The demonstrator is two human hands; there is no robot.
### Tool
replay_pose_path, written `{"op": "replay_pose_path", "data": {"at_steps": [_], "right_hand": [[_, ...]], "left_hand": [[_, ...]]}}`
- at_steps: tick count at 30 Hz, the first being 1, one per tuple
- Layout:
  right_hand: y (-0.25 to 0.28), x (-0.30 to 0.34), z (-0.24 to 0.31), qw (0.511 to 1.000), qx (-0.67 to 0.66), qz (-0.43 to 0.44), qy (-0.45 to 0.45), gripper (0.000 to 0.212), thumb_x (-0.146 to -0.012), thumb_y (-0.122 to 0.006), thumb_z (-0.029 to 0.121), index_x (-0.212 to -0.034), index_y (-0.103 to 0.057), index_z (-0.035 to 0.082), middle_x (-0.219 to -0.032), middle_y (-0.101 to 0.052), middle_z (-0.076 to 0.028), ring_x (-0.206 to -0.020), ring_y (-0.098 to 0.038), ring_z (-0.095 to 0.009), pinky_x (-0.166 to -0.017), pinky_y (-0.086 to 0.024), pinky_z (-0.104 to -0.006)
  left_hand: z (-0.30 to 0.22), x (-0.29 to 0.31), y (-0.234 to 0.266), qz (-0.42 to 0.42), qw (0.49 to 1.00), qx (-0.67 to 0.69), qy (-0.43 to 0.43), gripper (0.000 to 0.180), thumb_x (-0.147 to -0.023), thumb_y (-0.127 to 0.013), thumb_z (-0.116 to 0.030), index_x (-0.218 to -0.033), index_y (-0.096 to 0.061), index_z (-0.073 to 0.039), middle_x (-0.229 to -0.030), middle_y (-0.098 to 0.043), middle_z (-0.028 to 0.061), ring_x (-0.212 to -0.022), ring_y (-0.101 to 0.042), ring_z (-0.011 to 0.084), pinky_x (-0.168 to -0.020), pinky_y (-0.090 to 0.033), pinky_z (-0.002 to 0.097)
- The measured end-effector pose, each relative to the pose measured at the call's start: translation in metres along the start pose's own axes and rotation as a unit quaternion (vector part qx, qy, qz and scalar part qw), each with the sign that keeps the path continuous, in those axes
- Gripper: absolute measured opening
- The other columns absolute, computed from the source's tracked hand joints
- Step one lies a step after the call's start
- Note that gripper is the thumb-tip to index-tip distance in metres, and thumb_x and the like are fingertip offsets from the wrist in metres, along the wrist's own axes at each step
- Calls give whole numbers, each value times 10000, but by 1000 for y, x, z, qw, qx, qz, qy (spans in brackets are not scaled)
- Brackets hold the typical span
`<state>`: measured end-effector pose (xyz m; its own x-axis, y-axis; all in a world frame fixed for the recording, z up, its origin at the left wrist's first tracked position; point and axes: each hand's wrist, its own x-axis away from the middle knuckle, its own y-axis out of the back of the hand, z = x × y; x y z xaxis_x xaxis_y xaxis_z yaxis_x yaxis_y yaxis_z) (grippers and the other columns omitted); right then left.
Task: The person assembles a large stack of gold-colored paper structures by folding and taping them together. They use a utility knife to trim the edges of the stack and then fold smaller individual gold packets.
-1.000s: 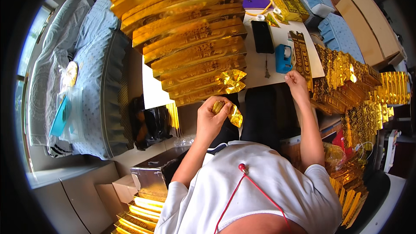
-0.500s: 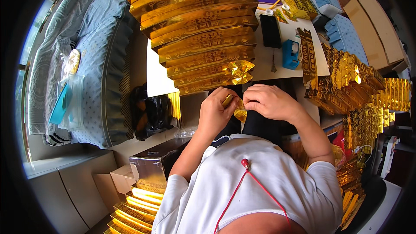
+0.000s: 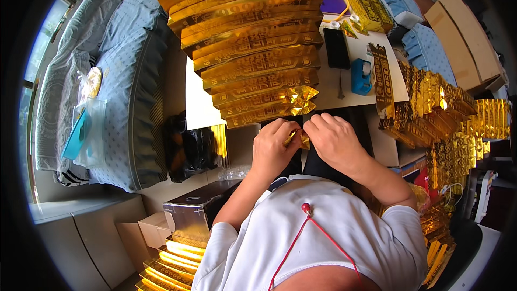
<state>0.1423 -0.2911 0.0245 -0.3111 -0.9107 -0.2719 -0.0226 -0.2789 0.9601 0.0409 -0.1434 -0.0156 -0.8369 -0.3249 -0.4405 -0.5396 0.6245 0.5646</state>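
Observation:
Low in front of my body, both hands meet around a small piece of gold foil paper [image 3: 305,141], mostly hidden by the fingers. My left hand [image 3: 272,148] is closed on it, with a bit of gold showing between thumb and fingers. My right hand [image 3: 335,139] has its fingers curled and pinched at the foil's other side, their tips largely out of sight. Just beyond the hands, a long fanned row of folded gold foil papers [image 3: 253,56] lies on the white table [image 3: 353,37]. Crumpled, shiny folded foil [image 3: 299,100] sits at the row's near right end.
A black phone [image 3: 336,48] and a blue tape dispenser [image 3: 361,76] lie right of the row. More gold foil stacks [image 3: 431,94] stand farther right. A dark box [image 3: 196,205] and a black plastic bag [image 3: 187,148] are at left, near a blue-covered bed [image 3: 124,86].
My right hand has turned, its knuckles now higher and its fingers closer over the foil. The hands have drawn together, and less of the foil's dangling end shows.

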Motion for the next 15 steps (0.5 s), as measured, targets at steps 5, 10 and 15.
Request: {"op": "replay_pose_path", "data": {"at_steps": [5, 10, 15], "right_hand": [[9, -6, 2, 1000, 25, 1, -18, 110, -833, -617, 92, -931, -575, 68, -883, -546, -68, -767, -634, -196, -662, -540, -308], [19, -11, -1, 996, -59, 5, -63, 428, -886, -574, 38, -1312, -533, 49, -1166, -570, -146, -759, -693, -301, -662, -573, -400], [31, -26, 2, 969, -173, -95, -150, 585, -926, -591, 63, -1484, -423, 119, -1383, -505, -171, -848, -688, -364, -712, -571, -426]], "left_hand": [[4, -10, 3, -34, 995, -21, -91, 202, -734, -769, 2, -902, -666, -41, -771, -622, 100, -684, -622, 306, -607, -516, 375], [8, -21, 3, -95, 992, 2, -82, 221, -730, -758, 16, -919, -660, -43, -776, -618, 93, -685, -620, 294, -614, -513, 370], [2, -26, 4, -157, 985, 47, -58, 218, -747, -741, 77, -931, -659, -7, -841, -673, 113, -730, -666, 255, -676, -533, 310]]}}
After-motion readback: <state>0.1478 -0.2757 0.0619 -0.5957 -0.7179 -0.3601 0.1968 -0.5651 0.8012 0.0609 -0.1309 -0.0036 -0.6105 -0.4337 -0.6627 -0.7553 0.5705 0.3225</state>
